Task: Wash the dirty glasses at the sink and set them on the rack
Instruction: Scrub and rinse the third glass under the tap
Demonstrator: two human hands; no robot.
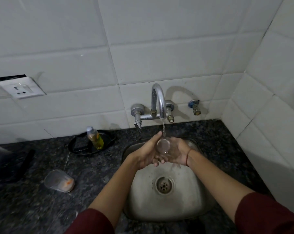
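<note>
A clear glass (163, 146) lies sideways between both hands, over the steel sink (143, 188), right under the running tap (159, 100). My left hand (147, 154) holds it from the left, fingers wrapped beneath. My right hand (178, 152) cups it from the right. Water streams from the spout onto the glass. A second glass (59, 181), with orange residue at its bottom, lies on its side on the dark granite counter (41, 208), left of the sink. No rack is in view.
A black pan (92, 142) with a bottle of yellow liquid (94, 137) in it stands at the back left by the tiled wall. A dark object (9, 164) sits at the far left. A wall socket (21, 88) is at the upper left, a small valve (195, 107) right of the tap.
</note>
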